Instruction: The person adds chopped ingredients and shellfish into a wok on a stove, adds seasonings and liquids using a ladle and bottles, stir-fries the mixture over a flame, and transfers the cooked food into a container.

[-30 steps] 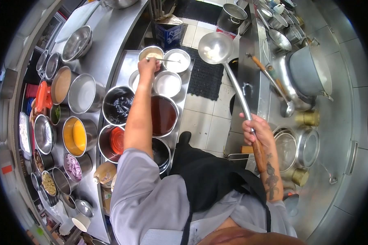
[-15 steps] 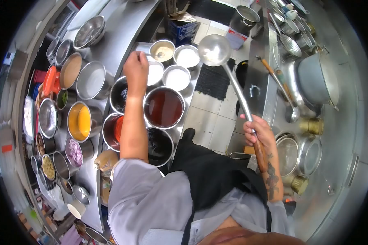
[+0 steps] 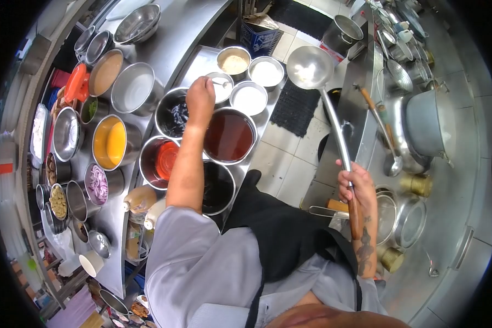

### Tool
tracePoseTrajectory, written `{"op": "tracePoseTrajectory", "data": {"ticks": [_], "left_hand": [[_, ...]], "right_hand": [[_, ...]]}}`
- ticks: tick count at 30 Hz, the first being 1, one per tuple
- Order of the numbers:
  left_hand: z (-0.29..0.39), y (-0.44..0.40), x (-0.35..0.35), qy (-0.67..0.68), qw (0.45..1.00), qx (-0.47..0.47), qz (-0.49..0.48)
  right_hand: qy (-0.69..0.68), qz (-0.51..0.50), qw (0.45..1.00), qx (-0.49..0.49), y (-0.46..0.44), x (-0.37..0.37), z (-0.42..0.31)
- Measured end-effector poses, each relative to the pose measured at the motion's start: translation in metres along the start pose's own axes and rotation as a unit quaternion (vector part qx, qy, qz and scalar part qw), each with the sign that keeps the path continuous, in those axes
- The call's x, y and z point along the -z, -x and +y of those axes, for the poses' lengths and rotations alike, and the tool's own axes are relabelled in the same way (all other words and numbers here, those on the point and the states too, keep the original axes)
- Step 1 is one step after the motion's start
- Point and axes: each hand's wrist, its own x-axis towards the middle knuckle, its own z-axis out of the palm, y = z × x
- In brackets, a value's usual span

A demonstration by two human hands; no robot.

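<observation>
Two hands filled: small spoon (image 3: 222,83) at left, ladle (image 3: 312,60) at right

The left hand (image 3: 201,101) pinches the spoon by its handle, the other end over a small white-filled pot (image 3: 220,94). The right hand (image 3: 357,183) is clenched around the ladle's handle, beside its wooden end. Pale bits (image 3: 305,71) lie in the ladle's bowl, which hangs on the far side, right of the pots.

Near the spoon, on its right, stand a second white pot (image 3: 249,98) and a third white pot (image 3: 266,71); just beyond is a pot of tan powder (image 3: 234,63). Nearer, a pot of red-brown liquid (image 3: 229,136) sits right of the left forearm, and a pot of red liquid (image 3: 164,161) is partly hidden behind it.

Farther left, the desk (image 3: 175,35) carries a pot of yellow liquid (image 3: 115,145) and a pot of sliced onion (image 3: 98,185). Far to the right stands a large pot (image 3: 429,126).
</observation>
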Motion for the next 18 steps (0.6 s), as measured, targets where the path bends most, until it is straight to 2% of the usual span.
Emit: {"op": "tracePoseTrajectory", "data": {"ticks": [7,10,12,14,18], "left_hand": [[-0.03,-0.001,0.003,0.034,0.998,0.055,0.005],[-0.089,-0.006,-0.019,0.089,0.986,0.143,0.015],[-0.089,-0.01,-0.013,0.188,0.955,0.23,0.01],[-0.073,-0.009,0.006,0.294,0.9,0.322,0.007],[-0.069,-0.016,0.027,0.319,0.869,0.377,0.003]], "right_hand": [[-0.011,-0.018,1.0,0.013,0.007,-0.011,-0.004],[-0.012,-0.024,1.0,0.012,0.007,-0.019,-0.005],[-0.008,-0.029,1.0,0.006,0.004,-0.022,-0.005],[-0.005,-0.042,0.999,0.001,0.002,-0.025,-0.005],[0.001,-0.064,0.998,-0.019,-0.005,-0.032,-0.004]]}}
